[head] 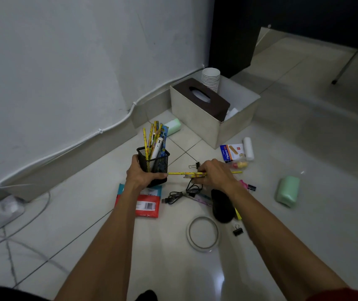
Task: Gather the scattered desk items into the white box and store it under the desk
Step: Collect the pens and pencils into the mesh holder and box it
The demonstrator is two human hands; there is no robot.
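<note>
The white box (195,124) sits open on the tiled floor (315,135), close to the wall (65,61), with a brown-lidded tissue box (214,98) and a stack of paper cups (211,80) standing in it. Nearer me, the left hand (141,173) is wrapped round a black mesh pen holder (155,162) full of pencils. The right hand (216,172) pinches a few yellow pencils (184,174) held level, their ends reaching the holder. Scattered around lie a green case (287,191), a red packet (148,204), a tape ring (203,233), a black cable (181,194) and a binder clip (237,230).
</note>
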